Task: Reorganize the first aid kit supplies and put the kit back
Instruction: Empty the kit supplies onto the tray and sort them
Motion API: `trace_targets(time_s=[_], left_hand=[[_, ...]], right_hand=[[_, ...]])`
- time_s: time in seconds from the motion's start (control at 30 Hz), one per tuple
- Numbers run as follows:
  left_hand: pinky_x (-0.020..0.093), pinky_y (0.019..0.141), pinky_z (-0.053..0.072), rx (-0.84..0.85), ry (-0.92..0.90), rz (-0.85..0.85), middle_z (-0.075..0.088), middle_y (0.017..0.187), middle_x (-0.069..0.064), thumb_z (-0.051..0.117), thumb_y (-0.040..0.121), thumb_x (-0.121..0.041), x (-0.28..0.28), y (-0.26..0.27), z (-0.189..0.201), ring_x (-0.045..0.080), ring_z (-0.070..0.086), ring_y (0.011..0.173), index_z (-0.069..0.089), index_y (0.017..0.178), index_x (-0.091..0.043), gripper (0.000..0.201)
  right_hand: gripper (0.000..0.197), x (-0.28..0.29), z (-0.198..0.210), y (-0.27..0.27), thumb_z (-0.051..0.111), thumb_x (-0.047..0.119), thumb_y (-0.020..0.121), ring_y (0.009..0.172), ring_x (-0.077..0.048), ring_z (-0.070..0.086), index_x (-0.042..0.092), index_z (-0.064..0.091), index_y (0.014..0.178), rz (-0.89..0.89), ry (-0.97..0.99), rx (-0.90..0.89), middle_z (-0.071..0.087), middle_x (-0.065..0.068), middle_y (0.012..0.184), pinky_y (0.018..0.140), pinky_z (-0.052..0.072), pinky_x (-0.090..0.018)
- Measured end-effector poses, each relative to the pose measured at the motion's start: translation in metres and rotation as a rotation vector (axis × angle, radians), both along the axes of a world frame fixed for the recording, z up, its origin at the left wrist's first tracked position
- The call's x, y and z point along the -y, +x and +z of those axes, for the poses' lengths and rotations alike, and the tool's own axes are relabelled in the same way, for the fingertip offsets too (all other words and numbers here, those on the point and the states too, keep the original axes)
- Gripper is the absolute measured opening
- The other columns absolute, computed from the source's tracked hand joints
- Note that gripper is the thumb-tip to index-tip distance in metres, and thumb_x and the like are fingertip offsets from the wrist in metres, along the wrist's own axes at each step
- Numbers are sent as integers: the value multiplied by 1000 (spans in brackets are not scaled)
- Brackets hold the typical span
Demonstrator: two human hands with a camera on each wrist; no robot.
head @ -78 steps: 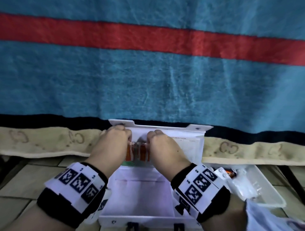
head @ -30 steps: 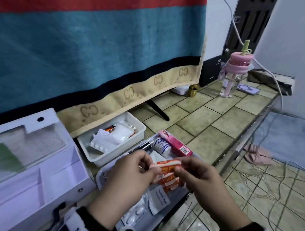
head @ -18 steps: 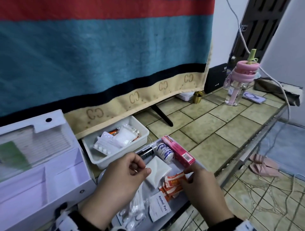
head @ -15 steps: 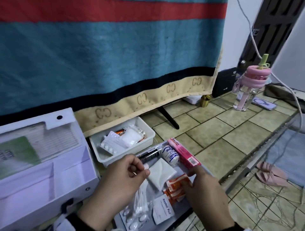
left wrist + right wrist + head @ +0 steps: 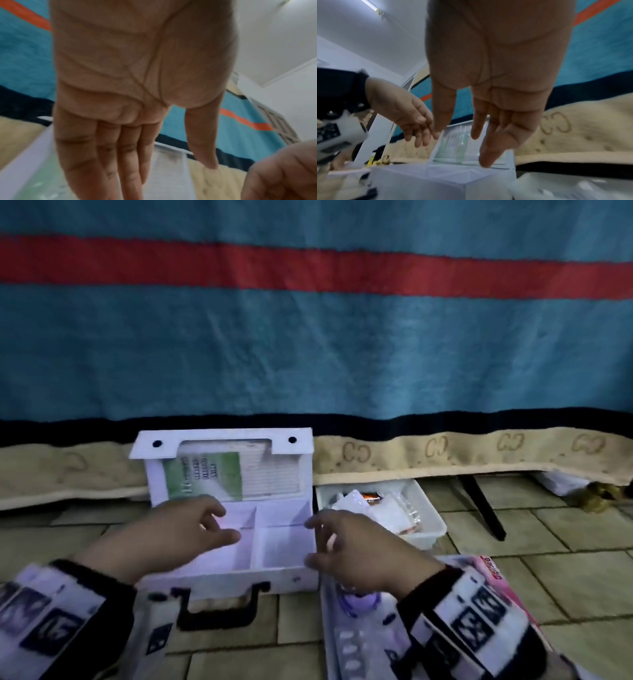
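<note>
Black wrist straps with white coded tags are seen nearest the head camera, one on each forearm. To the right, a grey tray (image 5: pixel 330 642) is set on the tiled worktop (image 5: pixel 565 587); a blister strip (image 5: pixel 346 652) lies in it and a pink box (image 5: pixel 493 568) lies at its far right edge. The left hand (image 5: pixel 164 534) is held over the left compartment of the white first aid kit (image 5: pixel 226 575), fingers extended and slightly spread; nothing is gripped. The right hand (image 5: pixel 356 546) is held at the kit's right front corner, fingers likewise loose and extended, grip empty; contact with the wall cannot be told. Both lower compartments of the kit are seen bare. The kit's black handle (image 5: pixel 215 609) faces the person. The lid is stood upright, with a green card (image 5: pixel 205 475) and white lined sheet behind its clear pocket. Just right of the kit, a white bin (image 5: pixel 428 534) holds packets. Behind, a teal blanket (image 5: pixel 308 354) with a red stripe is hung.
</note>
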State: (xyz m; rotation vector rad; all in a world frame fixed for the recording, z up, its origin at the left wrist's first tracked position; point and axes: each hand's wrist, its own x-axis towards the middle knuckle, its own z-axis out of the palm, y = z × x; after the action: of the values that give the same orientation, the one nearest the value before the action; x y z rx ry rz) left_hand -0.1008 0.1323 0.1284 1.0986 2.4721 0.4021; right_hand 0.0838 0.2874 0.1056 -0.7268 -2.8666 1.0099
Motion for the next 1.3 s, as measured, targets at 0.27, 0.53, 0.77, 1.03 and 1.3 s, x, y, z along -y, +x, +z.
trace_targets(time_s=[0.27, 0.53, 0.77, 1.03, 1.3], left_hand=[[27, 108, 32, -260, 172, 18, 43, 143, 9, 67, 84, -32, -3, -61, -7, 21, 41, 131, 32, 143, -10, 72], [39, 108, 33, -491, 209, -87, 43, 136, 7, 48, 92, -17, -17, -86, -2, 26, 38, 130, 42, 134, -11, 43], [31, 78, 47, -527, 149, -29, 59, 104, 1, 59, 86, -14, -31, -92, 22, 24, 59, 98, 58, 97, -20, 12], [30, 65, 39, -708, -21, -114, 53, 107, -1, 53, 89, -15, -35, -88, 11, 25, 61, 96, 60, 98, -22, 13], [37, 59, 39, -602, 434, 51, 45, 102, 6, 50, 89, -14, -23, -72, 26, 34, 58, 82, 51, 96, -16, 7]], right_hand=[[62, -16, 23, -86, 56, 13, 86, 127, -19, 45, 18, 32, 144, -2, 218, -205, 40, -5, 144, 101, 35, -22], [37, -21, 33, -129, 51, 32, 90, 125, -23, 43, 20, 52, 125, -140, 473, -215, 53, -3, 127, 104, 35, -37], [24, -12, 52, -142, 50, 30, 92, 109, -27, 56, 20, 66, 107, -189, 658, -51, 65, -7, 111, 88, 40, -33], [33, -16, 49, -139, 45, 39, 96, 116, -26, 50, 15, 64, 111, -113, 625, 51, 51, -4, 126, 91, 38, -36], [29, -7, 63, -127, 40, 5, 87, 107, -27, 56, 15, 55, 109, -224, 862, -133, 59, -6, 112, 85, 39, -34]])
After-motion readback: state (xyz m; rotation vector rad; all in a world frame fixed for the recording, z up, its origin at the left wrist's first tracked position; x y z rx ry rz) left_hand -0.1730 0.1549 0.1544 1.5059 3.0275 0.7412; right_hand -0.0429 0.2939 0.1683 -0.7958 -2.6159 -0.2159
